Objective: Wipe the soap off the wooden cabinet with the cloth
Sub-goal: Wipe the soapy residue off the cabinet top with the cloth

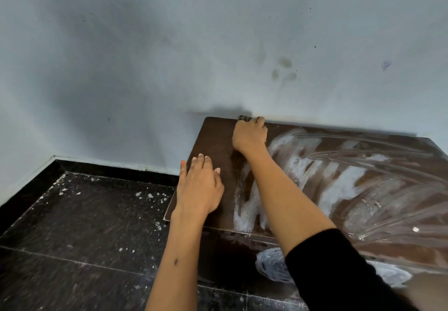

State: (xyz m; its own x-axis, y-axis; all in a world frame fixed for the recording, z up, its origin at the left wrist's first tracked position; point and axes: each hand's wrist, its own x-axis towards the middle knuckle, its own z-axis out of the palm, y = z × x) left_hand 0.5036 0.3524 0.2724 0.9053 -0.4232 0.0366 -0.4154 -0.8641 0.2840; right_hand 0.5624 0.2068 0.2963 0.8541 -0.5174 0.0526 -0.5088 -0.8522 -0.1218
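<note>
The dark brown wooden cabinet top (215, 141) stands against the wall, its right part streaked with white soap (339, 187). My right hand (249, 136) grips a dark cloth (246, 118) at the far edge of the top, close to the wall; only a strip of the cloth shows past my fingers. My left hand (198, 187) lies flat with straight fingers on the cabinet's left edge. The patch of wood between my two hands is bare of soap.
A pale blue stained wall (145, 68) rises directly behind the cabinet. To the left lies a black speckled tile floor (84, 226) with white splashes. More soap foam (274, 264) clings to the cabinet's front below my right arm.
</note>
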